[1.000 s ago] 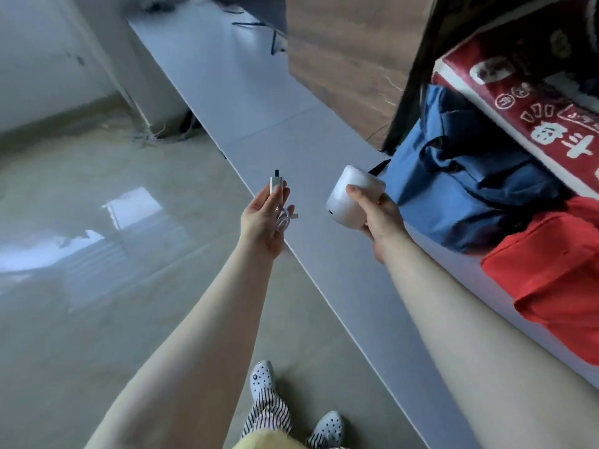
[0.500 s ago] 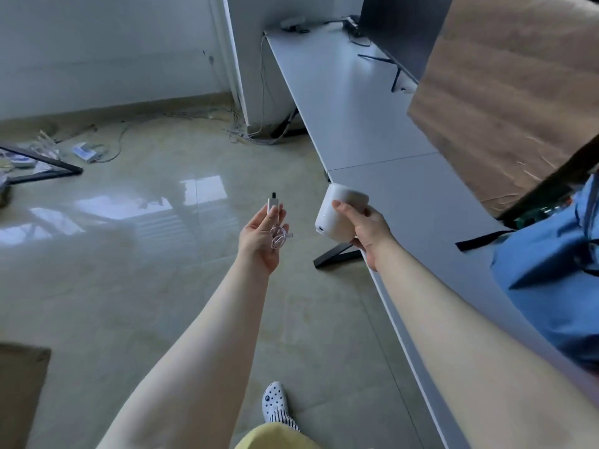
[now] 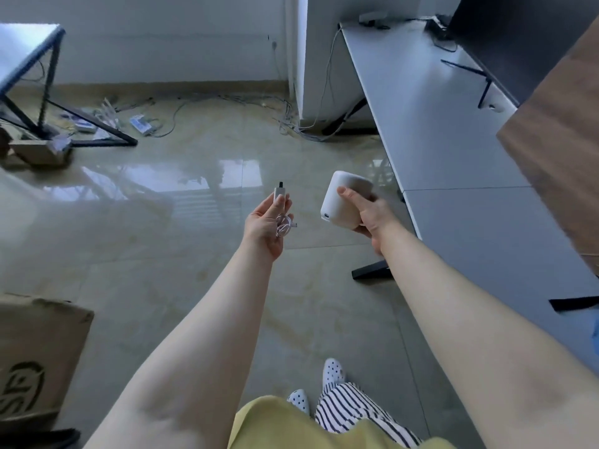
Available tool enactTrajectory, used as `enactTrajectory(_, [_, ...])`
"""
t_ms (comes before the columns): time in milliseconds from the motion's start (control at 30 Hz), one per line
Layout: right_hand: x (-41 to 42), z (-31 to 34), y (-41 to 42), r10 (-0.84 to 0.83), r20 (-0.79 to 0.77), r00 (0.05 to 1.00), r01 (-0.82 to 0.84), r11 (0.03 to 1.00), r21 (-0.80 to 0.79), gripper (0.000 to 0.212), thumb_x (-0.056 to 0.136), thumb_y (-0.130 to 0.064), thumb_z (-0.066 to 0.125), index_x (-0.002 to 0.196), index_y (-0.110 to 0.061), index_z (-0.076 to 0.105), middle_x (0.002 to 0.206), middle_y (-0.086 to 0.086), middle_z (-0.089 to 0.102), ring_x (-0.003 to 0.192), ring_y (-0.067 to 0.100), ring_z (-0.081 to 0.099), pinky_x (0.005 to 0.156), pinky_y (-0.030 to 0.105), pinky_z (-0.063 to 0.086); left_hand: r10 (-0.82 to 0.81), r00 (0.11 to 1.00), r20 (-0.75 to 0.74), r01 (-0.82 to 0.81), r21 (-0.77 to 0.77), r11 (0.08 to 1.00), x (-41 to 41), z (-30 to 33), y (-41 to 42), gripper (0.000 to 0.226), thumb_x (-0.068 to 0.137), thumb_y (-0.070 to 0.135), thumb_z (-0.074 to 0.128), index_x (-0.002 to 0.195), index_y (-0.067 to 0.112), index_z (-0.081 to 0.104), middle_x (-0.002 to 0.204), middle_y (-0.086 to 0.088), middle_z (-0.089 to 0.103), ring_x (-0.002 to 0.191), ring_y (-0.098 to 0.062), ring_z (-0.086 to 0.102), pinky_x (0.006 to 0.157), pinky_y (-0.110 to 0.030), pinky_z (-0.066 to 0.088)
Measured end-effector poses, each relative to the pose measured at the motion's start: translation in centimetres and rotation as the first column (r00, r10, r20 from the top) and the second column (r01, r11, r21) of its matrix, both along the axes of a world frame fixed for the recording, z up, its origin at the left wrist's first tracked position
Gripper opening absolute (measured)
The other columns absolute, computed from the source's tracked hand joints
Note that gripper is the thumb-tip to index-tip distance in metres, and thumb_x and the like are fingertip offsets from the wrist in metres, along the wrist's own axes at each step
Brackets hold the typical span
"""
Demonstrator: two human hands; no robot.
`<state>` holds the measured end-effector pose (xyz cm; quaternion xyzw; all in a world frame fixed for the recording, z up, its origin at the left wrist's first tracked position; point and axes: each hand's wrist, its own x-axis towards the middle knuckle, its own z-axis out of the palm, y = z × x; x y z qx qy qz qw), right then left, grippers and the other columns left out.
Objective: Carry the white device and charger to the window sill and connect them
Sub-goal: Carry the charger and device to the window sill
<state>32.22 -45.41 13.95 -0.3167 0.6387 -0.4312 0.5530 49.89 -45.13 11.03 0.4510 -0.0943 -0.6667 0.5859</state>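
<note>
The white device (image 3: 338, 202) is a rounded, mug-sized block with a small port on its lower face. My right hand (image 3: 368, 212) grips it from the right side, out over the tiled floor. My left hand (image 3: 267, 223) holds the charger (image 3: 280, 192), a small white plug with a dark tip pointing up, pinched between thumb and fingers. Its thin coiled cable (image 3: 284, 225) lies bunched in the same palm. The two items are about a hand's width apart and not joined. No window sill shows in the view.
A long grey desk (image 3: 431, 131) runs along the right, with a monitor (image 3: 505, 37) at its far end and a wooden board (image 3: 557, 134) leaning over it. Cables and a power strip (image 3: 141, 124) litter the floor by the wall. A cardboard box (image 3: 35, 351) sits at the lower left, a black-framed table (image 3: 29, 56) at the upper left.
The view has swung left, away from the desk with the blue and red bags, toward the open floor. Both hands keep the same grips and the same spacing.
</note>
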Motion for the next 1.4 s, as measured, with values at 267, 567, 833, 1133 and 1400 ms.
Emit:
enactTrajectory(267, [4.9,-0.7,-7.5,0.09,0.008,0.996,-0.09,0.996,0.01,0.038,0.078,-0.035,0.073,0.108,-0.018,0.056,0.097,0.001,0.062,0.082,0.016,0.059,0.062,0.025,0.051,0.068,0.997,0.031,-0.067,-0.016,0.998,5.3,0.4,-6.0,0.038,0.089,0.008,0.059,0.127,0.003,0.056,0.095,-0.005,0.066,0.09,-0.013,0.063,0.091,-0.031,0.048])
enactTrajectory(567, [9.5,-1.5,-20.0,0.165,0.031,0.986,-0.166,0.985,0.036,0.041,0.078,-0.036,0.074,0.109,-0.016,0.054,0.101,0.004,0.062,0.088,0.019,0.06,0.066,0.026,0.052,0.145,0.989,0.038,-0.145,0.002,0.989,8.9,-0.2,-17.6,0.039,0.089,0.007,0.059,0.127,0.001,0.055,0.07,0.003,0.073,0.084,-0.013,0.064,0.075,-0.027,0.05])
enactTrajectory(833, [12.7,-0.8,-33.2,0.226,0.01,0.974,-0.227,0.973,0.052,0.042,0.078,-0.037,0.074,0.11,-0.017,0.054,0.099,0.002,0.062,0.083,0.016,0.06,0.059,0.025,0.051,0.184,0.982,0.053,-0.184,-0.002,0.983,12.1,0.1,-29.6,0.036,0.089,0.008,0.059,0.124,0.004,0.056,0.071,0.002,0.074,0.085,-0.013,0.063,0.073,-0.026,0.046])
enactTrajectory(1133, [17.1,-1.9,-42.9,0.256,0.033,0.966,-0.258,0.963,0.074,0.037,0.08,-0.035,0.072,0.107,-0.018,0.053,0.088,-0.004,0.061,0.076,0.011,0.059,0.061,0.025,0.052,0.164,0.982,0.092,-0.166,0.006,0.986,16.6,-0.7,-38.7,0.007,0.088,0.007,0.06,0.09,0.013,0.064,0.072,-0.001,0.073,0.081,-0.014,0.064,0.066,-0.027,0.039])
enactTrajectory(1400, [23.2,-2.9,-53.5,0.219,0.017,0.976,-0.219,0.97,0.104,0.047,0.078,-0.042,0.072,0.115,-0.018,0.054,0.114,0.005,0.062,0.095,0.023,0.061,0.075,0.033,0.053,0.096,0.99,0.105,-0.099,0.021,0.995,24.0,-1.2,-50.0,0.008,0.088,0.008,0.06,0.095,0.011,0.064,0.089,-0.006,0.065,0.084,-0.013,0.062,0.069,-0.025,0.048])
